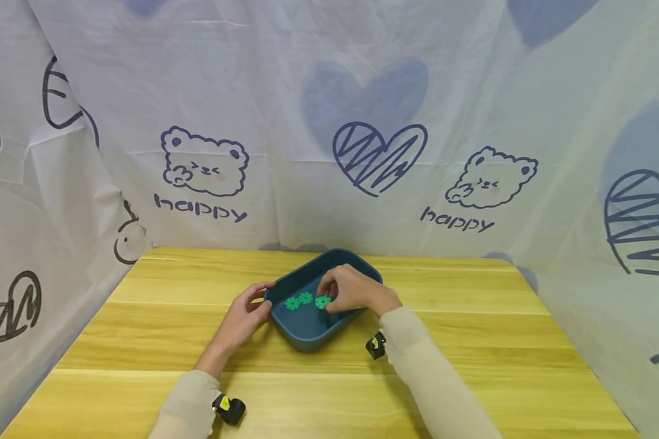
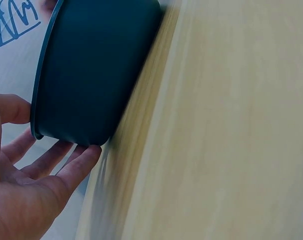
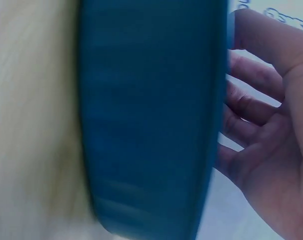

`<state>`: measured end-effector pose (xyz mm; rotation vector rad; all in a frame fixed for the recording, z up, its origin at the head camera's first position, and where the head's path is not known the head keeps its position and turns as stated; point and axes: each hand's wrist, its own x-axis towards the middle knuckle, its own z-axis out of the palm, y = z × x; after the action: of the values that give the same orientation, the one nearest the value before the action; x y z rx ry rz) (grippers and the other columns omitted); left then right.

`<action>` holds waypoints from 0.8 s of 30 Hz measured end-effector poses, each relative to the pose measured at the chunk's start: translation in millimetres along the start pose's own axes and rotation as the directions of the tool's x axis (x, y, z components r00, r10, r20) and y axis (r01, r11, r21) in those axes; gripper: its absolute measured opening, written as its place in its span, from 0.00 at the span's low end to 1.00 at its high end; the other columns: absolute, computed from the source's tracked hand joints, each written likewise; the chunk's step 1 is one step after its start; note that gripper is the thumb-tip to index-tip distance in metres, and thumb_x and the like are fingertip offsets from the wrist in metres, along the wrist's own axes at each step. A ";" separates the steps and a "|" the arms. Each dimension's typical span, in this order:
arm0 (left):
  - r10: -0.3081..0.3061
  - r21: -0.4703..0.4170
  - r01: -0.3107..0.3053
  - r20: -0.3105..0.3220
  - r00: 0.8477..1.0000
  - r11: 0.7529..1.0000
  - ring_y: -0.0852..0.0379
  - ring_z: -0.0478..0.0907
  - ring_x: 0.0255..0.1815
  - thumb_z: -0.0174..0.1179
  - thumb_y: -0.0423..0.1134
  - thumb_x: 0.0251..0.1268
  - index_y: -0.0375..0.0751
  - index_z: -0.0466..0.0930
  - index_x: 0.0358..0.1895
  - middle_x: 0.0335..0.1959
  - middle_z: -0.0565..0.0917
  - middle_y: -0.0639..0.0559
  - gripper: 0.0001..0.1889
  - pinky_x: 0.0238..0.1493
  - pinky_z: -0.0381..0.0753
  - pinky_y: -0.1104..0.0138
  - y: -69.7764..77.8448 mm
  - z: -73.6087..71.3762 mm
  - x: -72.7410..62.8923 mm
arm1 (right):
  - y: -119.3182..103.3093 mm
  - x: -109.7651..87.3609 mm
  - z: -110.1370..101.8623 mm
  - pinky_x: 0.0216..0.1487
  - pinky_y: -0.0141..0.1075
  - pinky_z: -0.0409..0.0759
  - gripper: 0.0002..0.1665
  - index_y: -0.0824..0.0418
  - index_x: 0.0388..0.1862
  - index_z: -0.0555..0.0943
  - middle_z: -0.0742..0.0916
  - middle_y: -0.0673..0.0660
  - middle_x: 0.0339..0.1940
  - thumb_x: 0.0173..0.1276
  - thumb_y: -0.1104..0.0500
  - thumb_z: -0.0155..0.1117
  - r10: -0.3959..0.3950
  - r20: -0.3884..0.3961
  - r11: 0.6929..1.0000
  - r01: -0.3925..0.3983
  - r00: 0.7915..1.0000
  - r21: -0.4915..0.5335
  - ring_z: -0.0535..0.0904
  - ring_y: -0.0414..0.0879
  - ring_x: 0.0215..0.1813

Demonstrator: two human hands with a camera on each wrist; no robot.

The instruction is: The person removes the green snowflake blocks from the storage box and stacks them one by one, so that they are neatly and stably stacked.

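Green discs [image 1: 292,303], notched at the edge like flowers: three visible, inside the tray. Two lie close together on the tray floor, towards its left end; the third disc [image 1: 323,302] is at the right hand's fingertips. Probably light, stiff plastic, thin and hard to break; best taken by the notched edge, between thumb and fingertip.

Tray [image 1: 306,344], dark blue, deep-walled, rounded corners: one, upright on the counter [image 1: 285,396]. Likely light, rigid and smooth, apt to slide when nudged; the lipped rim offers the surest hold.

Hands: two. Left hand [image 1: 244,317]: fingers spread and bent about the tray's left end, gripping at rim and outer wall. Right hand [image 1: 352,289]: reaching over the rim, nearly closed, appearing to pinch the third disc; the wrist view hides the fingertips.

Wrist cameras [image 1: 230,411], black: two, one per sleeve.

Backdrop cloth [image 1: 291,213], printed with hearts and bears: behind the counter.
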<state>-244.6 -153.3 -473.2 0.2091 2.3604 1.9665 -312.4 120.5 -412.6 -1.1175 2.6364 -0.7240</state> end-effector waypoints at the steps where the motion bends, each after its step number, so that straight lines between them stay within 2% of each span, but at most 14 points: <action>1: -0.002 0.000 0.002 0.000 1.000 1.000 0.38 0.79 0.64 0.51 0.33 0.80 0.40 0.68 0.74 0.71 0.72 0.32 0.23 0.56 0.84 0.64 0.0 0.0 0.0 | -0.2 -2.8 -2.1 0.44 0.30 0.83 0.13 0.57 0.44 0.90 0.91 0.51 0.41 0.59 0.61 0.75 -0.001 -0.011 1.000 0.001 1.000 0.004 0.83 0.41 0.40; 8: 0.001 0.003 -0.001 -0.001 1.000 1.000 0.38 0.79 0.64 0.51 0.33 0.79 0.40 0.69 0.74 0.70 0.73 0.32 0.23 0.55 0.85 0.64 0.5 0.4 0.1 | 2.1 -24.3 -11.9 0.45 0.30 0.82 0.12 0.55 0.44 0.90 0.90 0.51 0.42 0.59 0.59 0.75 0.014 -0.072 1.000 -0.014 0.997 0.005 0.83 0.44 0.41; 13: 0.015 0.021 -0.015 0.002 1.000 1.000 0.36 0.78 0.65 0.51 0.32 0.80 0.40 0.69 0.74 0.71 0.73 0.31 0.23 0.54 0.84 0.66 1.0 0.6 1.0 | 5.8 -41.0 -17.5 0.45 0.33 0.82 0.11 0.55 0.43 0.90 0.89 0.51 0.42 0.61 0.57 0.75 0.054 -0.105 0.998 -0.051 0.993 0.029 0.82 0.47 0.42; 17: 0.019 0.016 -0.019 0.005 1.000 1.000 0.36 0.78 0.65 0.50 0.32 0.80 0.39 0.69 0.74 0.70 0.73 0.31 0.23 0.55 0.84 0.65 0.6 1.3 1.3 | 11.2 -56.0 -20.9 0.45 0.34 0.81 0.12 0.56 0.44 0.89 0.89 0.51 0.42 0.61 0.58 0.75 0.083 -0.131 0.996 -0.079 0.988 0.037 0.81 0.46 0.42; 24: 0.018 0.020 -0.018 -0.004 1.000 1.000 0.37 0.79 0.65 0.51 0.32 0.80 0.40 0.69 0.74 0.70 0.73 0.32 0.23 0.55 0.85 0.65 0.2 0.6 0.3 | 22.4 -84.5 -25.5 0.48 0.48 0.85 0.12 0.59 0.44 0.89 0.89 0.53 0.41 0.59 0.62 0.75 0.107 -0.183 0.993 -0.098 0.977 0.059 0.83 0.51 0.43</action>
<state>-244.8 -152.7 -473.2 0.2288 2.3899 1.9539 -276.3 203.6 -403.4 -0.9342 2.7873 -0.9085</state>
